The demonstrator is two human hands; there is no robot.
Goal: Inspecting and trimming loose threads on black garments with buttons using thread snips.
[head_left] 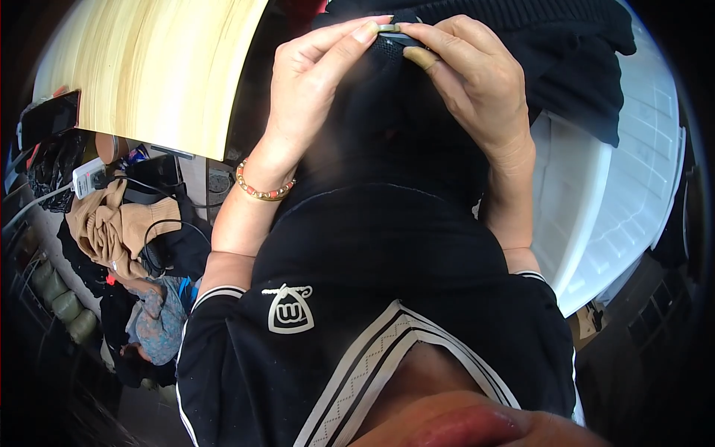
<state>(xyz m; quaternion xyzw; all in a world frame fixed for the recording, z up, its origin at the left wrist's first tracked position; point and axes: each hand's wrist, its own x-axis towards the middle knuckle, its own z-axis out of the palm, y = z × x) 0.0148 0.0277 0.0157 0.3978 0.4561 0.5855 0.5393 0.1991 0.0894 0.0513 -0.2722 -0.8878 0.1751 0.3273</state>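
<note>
Because the black cloth (387, 127) is so dark, its folds are hard to make out, and its top runs off the edge. The left hand (316, 82) and the right hand (469, 82) meet at the top, fingertips pinched shut on a small grey piece (393, 30) sitting on the cloth. I cannot tell what that piece is. A white bin (625, 201) stands on the right, and more black cloth hangs over its rim. A pale wooden table (156, 67) is on the left, with tan clothes (112, 223) heaped on the floor below.
</note>
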